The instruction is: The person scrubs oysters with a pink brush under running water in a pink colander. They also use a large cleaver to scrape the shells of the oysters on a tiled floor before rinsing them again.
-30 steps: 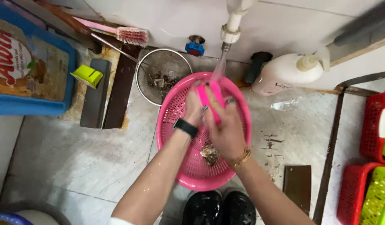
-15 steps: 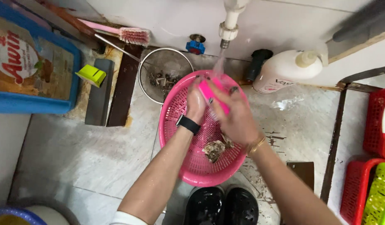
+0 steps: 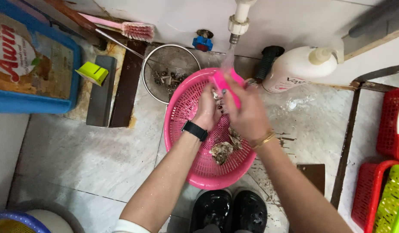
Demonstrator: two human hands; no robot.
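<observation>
At the bottom centre of the frame stand two black glossy shoes (image 3: 229, 211), toes pointing up the frame, on a pale wet tiled floor (image 3: 87, 151). Just above them sits a round pink plastic basket (image 3: 182, 125), its lower rim close to the toes. A few rough grey-brown shells (image 3: 223, 149) lie on its mesh floor, a little below the middle.

Both forearms rise from the bottom edge and meet over the upper half of the basket. The left hand (image 3: 207, 108), with a black band at the wrist, is curled shut around something small that its fingers hide; what it is cannot be told. The right hand (image 3: 247, 110), with a gold bracelet at the wrist, is wrapped around a pink brush (image 3: 225, 84). The brush's long axis runs diagonally, from lower right in the palm to upper left, its free end pointing toward the top of the frame, right under the water stream from a white tap (image 3: 238, 19).

Above the basket, touching its upper left rim, is a round metal strainer (image 3: 171, 71) with dark scraps inside. A white bottle (image 3: 296, 69) lies on its side to the upper right. Far upper left are a blue tray (image 3: 57, 103) and a pink-handled scrubbing brush (image 3: 137, 31); red crates (image 3: 391, 125) line the right edge.
</observation>
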